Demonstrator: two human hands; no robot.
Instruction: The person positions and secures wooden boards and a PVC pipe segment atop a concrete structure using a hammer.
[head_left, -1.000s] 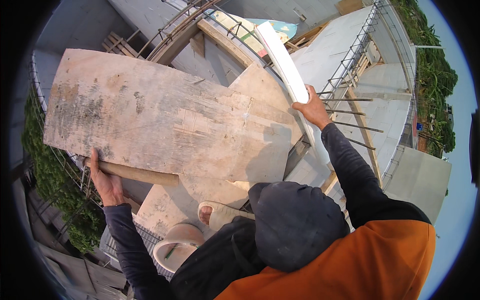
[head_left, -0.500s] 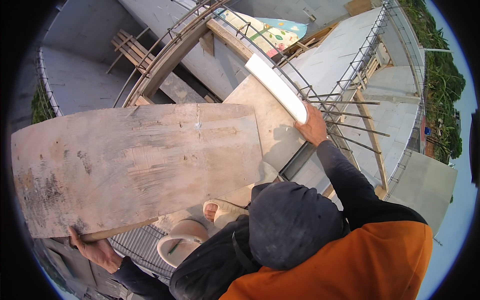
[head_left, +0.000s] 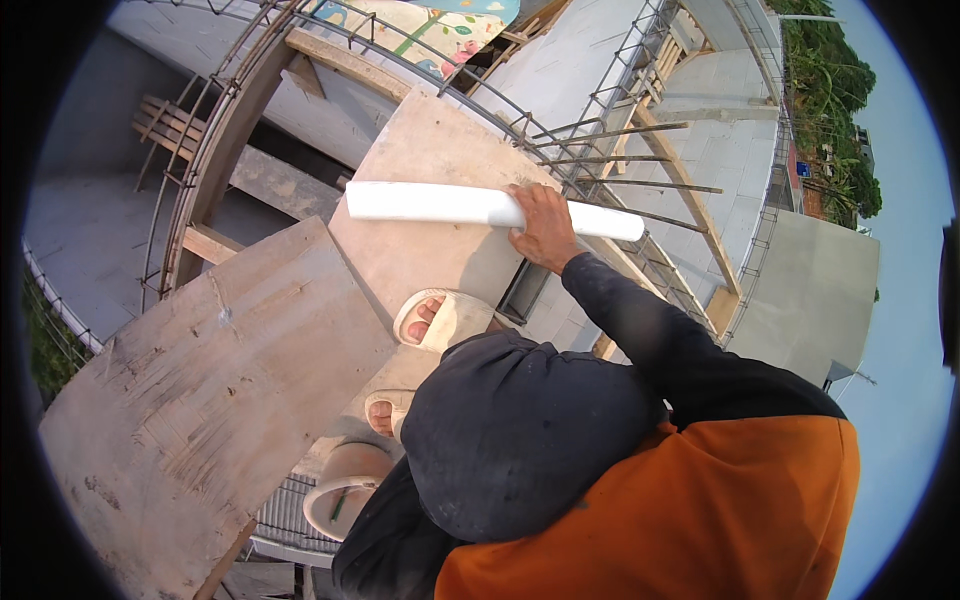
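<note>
My right hand (head_left: 545, 225) is closed around a long, smooth white bar (head_left: 420, 202), which may be a pipe. Its fingers wrap over it right of the middle. The bar lies crosswise over a light plywood sheet (head_left: 440, 145) in front of my feet; whether it rests on the sheet or hangs just above it, I cannot tell. A large, scuffed plywood board (head_left: 220, 370) slants from the centre down to the lower left, with a wooden batten (head_left: 228, 560) under its near edge. My left hand is out of sight.
My sandalled feet (head_left: 430, 322) stand beside the board. A pale bucket (head_left: 345, 475) holding something green is below them. Steel rebar (head_left: 650, 158) juts out on the right, and bent rebar (head_left: 160, 225) rises at the left. Deeper block-walled spaces lie beyond the plywood.
The white bar has turned from pointing away to lying crosswise, and my right hand now grips it farther from its end. The big board has swung down leftward in view. My left hand has left view.
</note>
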